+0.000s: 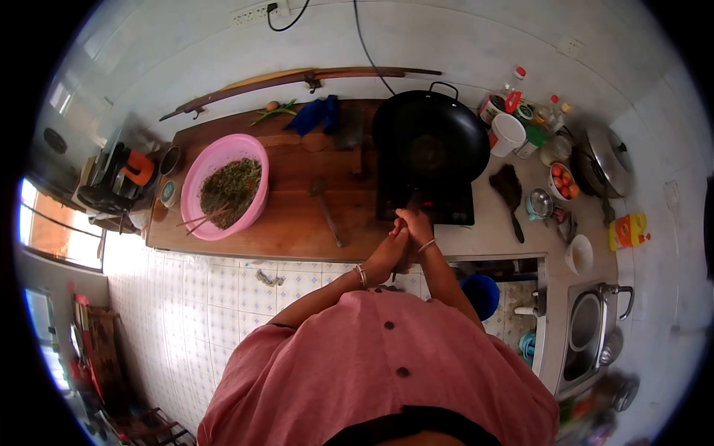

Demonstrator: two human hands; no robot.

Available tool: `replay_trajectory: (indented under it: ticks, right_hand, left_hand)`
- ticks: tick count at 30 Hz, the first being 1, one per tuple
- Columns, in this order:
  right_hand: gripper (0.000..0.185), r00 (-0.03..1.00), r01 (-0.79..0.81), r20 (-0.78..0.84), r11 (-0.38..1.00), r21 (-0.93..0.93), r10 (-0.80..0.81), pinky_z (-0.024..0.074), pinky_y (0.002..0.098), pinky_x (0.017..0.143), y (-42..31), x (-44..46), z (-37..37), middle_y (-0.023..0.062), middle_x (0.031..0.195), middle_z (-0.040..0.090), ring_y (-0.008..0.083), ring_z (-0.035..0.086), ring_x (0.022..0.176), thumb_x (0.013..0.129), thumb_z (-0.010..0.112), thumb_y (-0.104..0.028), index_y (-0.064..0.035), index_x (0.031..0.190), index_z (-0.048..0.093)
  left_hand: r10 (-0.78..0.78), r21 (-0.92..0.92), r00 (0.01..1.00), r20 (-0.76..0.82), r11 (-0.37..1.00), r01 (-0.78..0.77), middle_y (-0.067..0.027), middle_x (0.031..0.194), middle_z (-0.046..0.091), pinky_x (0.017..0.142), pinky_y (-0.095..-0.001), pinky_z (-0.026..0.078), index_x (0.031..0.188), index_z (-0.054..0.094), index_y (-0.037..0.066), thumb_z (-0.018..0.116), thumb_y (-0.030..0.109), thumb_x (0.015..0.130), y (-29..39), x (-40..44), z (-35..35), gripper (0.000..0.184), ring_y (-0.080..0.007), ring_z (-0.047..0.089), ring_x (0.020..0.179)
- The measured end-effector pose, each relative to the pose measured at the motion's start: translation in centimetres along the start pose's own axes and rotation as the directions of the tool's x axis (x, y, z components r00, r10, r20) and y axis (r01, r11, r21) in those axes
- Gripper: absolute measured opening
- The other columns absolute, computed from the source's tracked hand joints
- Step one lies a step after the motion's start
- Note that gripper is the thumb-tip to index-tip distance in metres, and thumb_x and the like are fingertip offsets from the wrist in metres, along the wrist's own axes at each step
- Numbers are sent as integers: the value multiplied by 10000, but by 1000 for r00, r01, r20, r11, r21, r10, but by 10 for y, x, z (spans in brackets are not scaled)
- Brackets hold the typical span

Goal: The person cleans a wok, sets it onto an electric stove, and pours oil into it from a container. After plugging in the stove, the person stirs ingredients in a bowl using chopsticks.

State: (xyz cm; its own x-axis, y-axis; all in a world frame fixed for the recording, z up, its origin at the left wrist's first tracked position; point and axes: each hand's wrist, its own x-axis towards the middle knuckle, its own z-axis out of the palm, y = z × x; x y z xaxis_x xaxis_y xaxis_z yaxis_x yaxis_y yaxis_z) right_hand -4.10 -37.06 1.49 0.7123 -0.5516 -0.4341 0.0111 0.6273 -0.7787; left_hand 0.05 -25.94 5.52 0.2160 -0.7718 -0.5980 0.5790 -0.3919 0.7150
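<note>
Clenching the wok handle point(414, 197) at cooktop point(452, 214) edge, left hand point(387, 253) against right hand point(415, 226), basin point(193, 177) well apart

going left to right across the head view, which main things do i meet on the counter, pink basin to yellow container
Pink basin → metal ladle → black wok → bowl of reddish round items → yellow container

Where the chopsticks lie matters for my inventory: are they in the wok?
No, the chopsticks rest in the pink basin, apart from the wok.
</note>
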Motion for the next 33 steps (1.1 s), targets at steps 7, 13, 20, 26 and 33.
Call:
replay_trajectory:
  ticks: [7, 13, 20, 26, 33]
  right_hand:
    - [208, 999, 28, -42, 1000, 10, -27, 467, 327, 480, 1, 0, 2, 84, 610, 531, 202, 545, 487, 768, 609, -176, -14, 826, 492]
    - [198, 996, 28, -81, 1000, -1, -28, 463, 322, 480, 1, -3, 4, 75, 612, 525, 195, 541, 485, 772, 607, -175, -19, 819, 492]
    - [175, 999, 9, -48, 1000, 8, -9, 464, 318, 485, 3, 0, 3, 66, 605, 516, 187, 532, 480, 778, 600, -174, -39, 812, 493]
    - [173, 1000, 25, -18, 999, 33, -24, 462, 320, 479, 2, -3, 3, 68, 602, 515, 191, 529, 475, 777, 603, -174, -50, 822, 490]
    - [188, 1000, 18, -23, 999, 36, -17, 492, 346, 504, 3, 0, 1, 75, 587, 511, 201, 525, 457, 783, 605, -174, -37, 816, 481]
  left_hand:
    - [-52, 1, 999, -1, 999, 52, -19, 598, 491, 414, -275, 405, 849, 464, 111, 327, 443, 930, 3, -1, 2, 369, -138, 471, 474]
    - [-28, -19, 999, 28, 999, 28, -34, 649, 497, 429, -285, 431, 923, 446, 100, 352, 443, 927, 0, 0, -3, 356, -143, 488, 494]
    - [-46, 5, 999, 5, 999, 46, -56, 786, 503, 464, -281, 470, 1057, 426, 75, 367, 460, 917, -5, 5, -7, 414, -143, 522, 548]
    - [-44, -32, 999, -5, 999, 44, -27, 647, 488, 439, -273, 431, 916, 431, 115, 346, 456, 936, -3, 0, -2, 352, -135, 480, 496]
    - [-6, -8, 1000, 3, 1000, 6, -57, 705, 506, 465, -274, 473, 1012, 415, 75, 357, 451, 916, -3, -1, -2, 392, -139, 509, 505]
